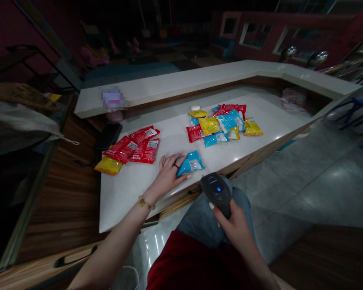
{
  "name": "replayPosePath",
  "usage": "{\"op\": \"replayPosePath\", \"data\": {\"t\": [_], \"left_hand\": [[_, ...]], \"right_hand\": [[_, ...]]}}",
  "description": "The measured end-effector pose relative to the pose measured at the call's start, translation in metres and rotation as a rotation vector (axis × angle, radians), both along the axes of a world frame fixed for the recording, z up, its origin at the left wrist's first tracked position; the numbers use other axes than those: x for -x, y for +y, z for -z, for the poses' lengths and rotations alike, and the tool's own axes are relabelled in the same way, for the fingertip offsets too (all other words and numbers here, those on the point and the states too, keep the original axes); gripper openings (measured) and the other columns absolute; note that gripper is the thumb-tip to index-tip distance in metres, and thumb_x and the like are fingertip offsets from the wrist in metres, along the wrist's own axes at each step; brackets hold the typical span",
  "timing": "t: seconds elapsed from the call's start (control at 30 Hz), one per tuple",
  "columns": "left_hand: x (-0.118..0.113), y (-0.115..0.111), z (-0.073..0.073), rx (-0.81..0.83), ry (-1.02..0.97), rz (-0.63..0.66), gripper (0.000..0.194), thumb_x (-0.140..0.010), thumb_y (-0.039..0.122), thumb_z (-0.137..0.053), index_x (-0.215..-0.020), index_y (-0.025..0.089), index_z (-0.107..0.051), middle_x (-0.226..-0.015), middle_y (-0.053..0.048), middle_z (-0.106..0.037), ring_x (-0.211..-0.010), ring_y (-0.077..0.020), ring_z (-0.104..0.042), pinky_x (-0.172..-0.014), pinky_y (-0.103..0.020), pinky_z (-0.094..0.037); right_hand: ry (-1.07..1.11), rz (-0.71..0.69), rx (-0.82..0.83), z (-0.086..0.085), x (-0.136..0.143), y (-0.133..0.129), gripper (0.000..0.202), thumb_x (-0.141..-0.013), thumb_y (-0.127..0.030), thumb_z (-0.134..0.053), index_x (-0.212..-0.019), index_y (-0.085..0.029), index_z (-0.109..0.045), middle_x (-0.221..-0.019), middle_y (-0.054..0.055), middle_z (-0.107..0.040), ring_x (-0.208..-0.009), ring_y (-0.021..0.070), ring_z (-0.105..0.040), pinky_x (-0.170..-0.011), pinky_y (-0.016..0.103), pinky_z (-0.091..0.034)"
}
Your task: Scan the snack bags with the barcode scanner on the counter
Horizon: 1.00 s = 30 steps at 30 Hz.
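My left hand (168, 170) grips the left end of a blue snack packet (192, 164), fingers along its far side and thumb at its near edge. The packet lies on the white counter (130, 193), its white barcode label facing up. In my right hand (234, 225) is a dark barcode scanner (215, 187) with a lit blue light, held by its handle just off the counter's near edge. Left of my left hand lie several red packets (145, 151), overlapping a yellow packet (108, 165). Beyond the blue one is a mixed pile of red, yellow and blue packets (210, 125).
A raised white ledge (181, 82) runs along the counter's far side. A blurred-out item (113, 98) stands at its left end, near a black device (109, 136). A small white round object (195, 108) sits behind the pile. White bundles (293, 98) lie at the far right.
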<state>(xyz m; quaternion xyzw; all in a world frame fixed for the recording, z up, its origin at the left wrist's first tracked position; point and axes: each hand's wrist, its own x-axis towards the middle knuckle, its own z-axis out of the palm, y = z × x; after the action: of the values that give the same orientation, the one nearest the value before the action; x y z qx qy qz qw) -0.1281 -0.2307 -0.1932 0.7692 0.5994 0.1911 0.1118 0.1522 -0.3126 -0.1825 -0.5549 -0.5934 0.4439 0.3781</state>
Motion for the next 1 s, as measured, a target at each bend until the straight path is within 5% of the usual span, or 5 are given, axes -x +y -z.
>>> {"op": "replayPosePath", "data": {"t": [0.1, 0.2, 0.6, 1.0], "left_hand": [[-0.001, 0.001, 0.002, -0.002, 0.003, 0.002, 0.063, -0.111, 0.050, -0.047, -0.171, 0.030, -0.042, -0.178, -0.015, -0.039, -0.165, -0.0334, -0.035, -0.137, -0.066, -0.013], [-0.002, 0.003, 0.002, -0.009, 0.021, -0.013, 0.056, -0.114, 0.045, -0.035, -0.168, 0.033, -0.046, -0.176, -0.012, -0.043, -0.163, -0.0304, -0.038, -0.137, -0.064, -0.016], [0.001, 0.006, 0.005, -0.029, 0.011, 0.003, 0.068, -0.102, 0.053, -0.066, -0.164, 0.029, -0.051, -0.156, -0.014, -0.063, -0.148, -0.0326, -0.055, -0.138, -0.062, -0.017], [0.001, 0.006, 0.009, -0.056, 0.018, -0.019, 0.071, -0.094, 0.038, -0.076, -0.160, 0.024, -0.056, -0.152, -0.014, -0.065, -0.145, -0.0351, -0.056, -0.135, -0.063, -0.019]], "right_hand": [[-0.001, 0.003, 0.006, 0.003, 0.001, -0.001, 0.030, -0.090, -0.047, -0.068, -0.102, -0.020, -0.075, -0.059, -0.001, -0.066, -0.054, 0.0235, -0.066, -0.051, 0.027, -0.051], [0.002, -0.010, 0.010, 0.004, 0.004, -0.001, 0.030, -0.090, -0.044, -0.066, -0.104, -0.019, -0.075, -0.058, -0.001, -0.065, -0.056, 0.0241, -0.068, -0.052, 0.028, -0.052], [0.010, -0.062, -0.023, -0.004, 0.012, 0.002, 0.028, -0.089, -0.038, -0.063, -0.105, -0.019, -0.074, -0.073, 0.003, -0.073, -0.065, 0.0231, -0.072, -0.062, 0.027, -0.056], [0.025, -0.101, -0.029, 0.001, 0.010, 0.001, 0.028, -0.093, -0.036, -0.062, -0.111, -0.018, -0.073, -0.060, -0.002, -0.063, -0.051, 0.0203, -0.063, -0.050, 0.025, -0.050]]}}
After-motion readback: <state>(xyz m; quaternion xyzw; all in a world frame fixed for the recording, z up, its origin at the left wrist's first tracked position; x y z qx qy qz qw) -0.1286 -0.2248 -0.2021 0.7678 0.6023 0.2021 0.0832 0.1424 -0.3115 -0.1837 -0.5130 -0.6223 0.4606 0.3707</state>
